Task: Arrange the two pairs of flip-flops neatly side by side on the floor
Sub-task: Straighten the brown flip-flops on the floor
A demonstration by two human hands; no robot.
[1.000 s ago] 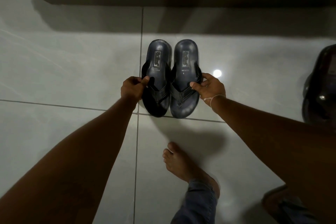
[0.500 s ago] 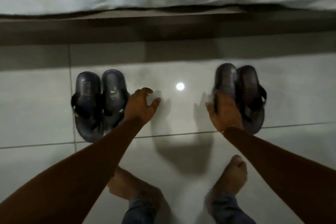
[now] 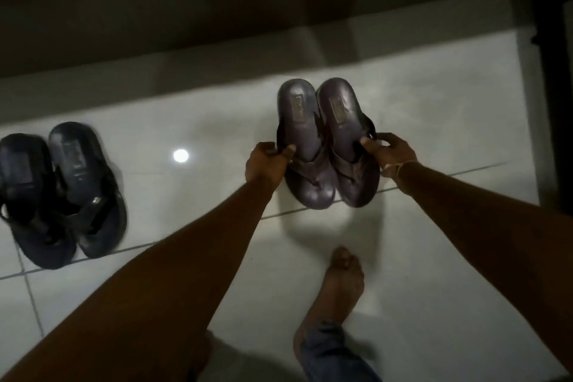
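We see pale glossy floor tiles (image 3: 418, 257); left hand (image 3: 266, 163) and right hand (image 3: 389, 153) grasp the brown pair (image 3: 325, 146); dark pair (image 3: 62, 192) well apart.

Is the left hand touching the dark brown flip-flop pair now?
Touching. The head view shows the left hand gripping the left edge of the dark brown flip-flop pair.

left pair of flip-flops (image 3: 59, 192) lay on the floor (image 3: 186, 208), far left | right pair of flip-flops (image 3: 325, 146) lay well apart to its right, its two touching | left hand (image 3: 266, 161) at that pair's left edge, right hand (image 3: 387, 153) at its right | bare foot (image 3: 338, 285) nearer, below the pair
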